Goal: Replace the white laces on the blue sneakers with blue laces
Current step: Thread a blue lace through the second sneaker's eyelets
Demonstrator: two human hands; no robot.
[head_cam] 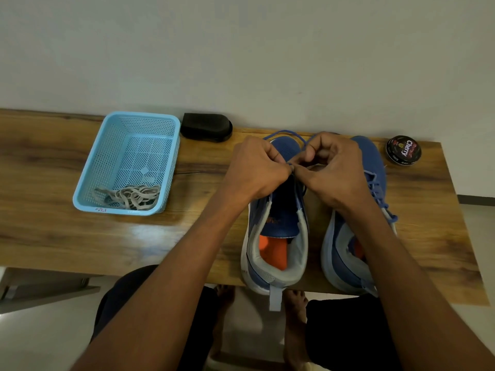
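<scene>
Wooden plank table [67, 236] runs left to right against a pale wall; near edge sits just above the person's knees. Both blue mesh sneakers stand side by side right of centre, heels at the near edge — the left sneaker [276, 236] has its heel tab hanging over it. Open bare wood lies between the sneakers and the light blue perforated plastic basket [93, 167] at left, and along the near-left strip of the table. Right sneaker [345, 253] sits near the table's right end, partly hidden by the forearm.

Left hand [257, 170] and right hand [334, 170] meet over the left sneaker's tongue area, fingers curled, each grip pinching the thin blue lace [284, 133] at one small point where the fingertips touch. A lace loop arcs out past the toe. Right sneaker already shows blue lacing up its side.

Greyish-white flat laces [134, 196] lie bundled in the basket's near end. Black oval sponge block [206, 127] sits by the wall just beside the basket; round black polish tin [403, 150] at far right.
</scene>
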